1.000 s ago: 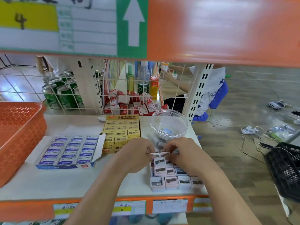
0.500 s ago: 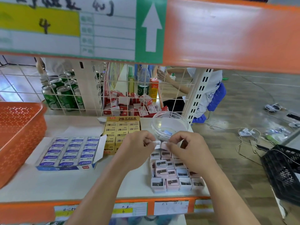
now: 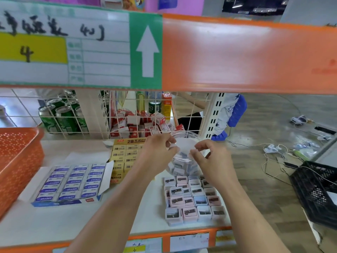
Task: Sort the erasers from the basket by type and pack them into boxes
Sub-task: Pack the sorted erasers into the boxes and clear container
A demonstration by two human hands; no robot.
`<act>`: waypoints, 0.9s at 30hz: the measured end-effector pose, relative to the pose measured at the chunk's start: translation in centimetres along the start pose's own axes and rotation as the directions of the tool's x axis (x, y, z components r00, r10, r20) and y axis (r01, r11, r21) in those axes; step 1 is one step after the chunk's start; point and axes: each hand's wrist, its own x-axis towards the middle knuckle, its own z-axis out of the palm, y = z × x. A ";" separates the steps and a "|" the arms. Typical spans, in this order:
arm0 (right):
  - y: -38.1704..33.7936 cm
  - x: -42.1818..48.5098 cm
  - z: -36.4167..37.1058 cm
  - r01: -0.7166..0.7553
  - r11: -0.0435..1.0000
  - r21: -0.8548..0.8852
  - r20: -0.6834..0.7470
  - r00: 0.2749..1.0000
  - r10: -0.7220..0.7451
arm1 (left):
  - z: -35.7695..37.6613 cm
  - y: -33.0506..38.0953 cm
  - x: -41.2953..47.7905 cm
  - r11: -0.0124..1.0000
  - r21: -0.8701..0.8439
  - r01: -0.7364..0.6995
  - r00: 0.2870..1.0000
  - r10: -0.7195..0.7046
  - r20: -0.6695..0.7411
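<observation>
My left hand (image 3: 160,149) and my right hand (image 3: 211,158) hover side by side over a clear plastic jar (image 3: 183,167) that holds several small blue-white pieces. The left fingers pinch a small white piece. The right fingers are curled, with nothing visible between them. In front of the jar, several small pink and blue cases (image 3: 193,200) stand packed in a block. An open blue box of ERASER packs (image 3: 70,183) lies to the left, with a yellow 2B eraser box (image 3: 124,156) behind it. The orange basket (image 3: 17,161) sits at the far left.
A wire grid (image 3: 94,117) backs the shelf, with green cans (image 3: 62,115) and red-white boxes (image 3: 142,124) behind it. The orange upper shelf beam (image 3: 237,55) hangs low overhead. A black crate (image 3: 317,190) and cables lie on the floor at right. A person sits behind the shelf.
Both hands rose from the block of small cases to above the jar and drew apart. The white strip they held between them now shows only in the left fingers.
</observation>
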 end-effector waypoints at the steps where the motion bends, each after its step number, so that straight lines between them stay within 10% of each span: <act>1: 0.1 0.1 0.0 0.001 1.000 -0.009 0.001 1.000 -0.001 | 0.1 -0.1 0.0 1.000 0.014 -0.006 1.000 0.006 0.001; 7: -0.2 -0.6 -0.7 -0.008 0.997 0.078 0.002 1.000 0.007 | -0.1 -0.7 -1.4 0.998 -0.051 0.024 0.999 -0.026 -0.032; 13: -0.4 -2.0 -0.9 0.011 0.989 -0.146 0.447 0.893 0.056 | -0.6 -1.2 -4.4 1.000 -0.019 -0.012 0.929 0.018 0.371; 17: 0.2 -2.7 -0.1 0.027 0.957 -0.288 0.448 0.887 0.110 | -0.3 -1.4 -4.9 0.992 0.104 -0.067 0.854 0.004 0.520; 27: 0.3 -3.1 0.1 0.117 0.940 -0.320 0.439 0.898 0.038 | 0.4 -1.8 -5.6 1.000 -0.025 -0.007 0.915 0.017 0.402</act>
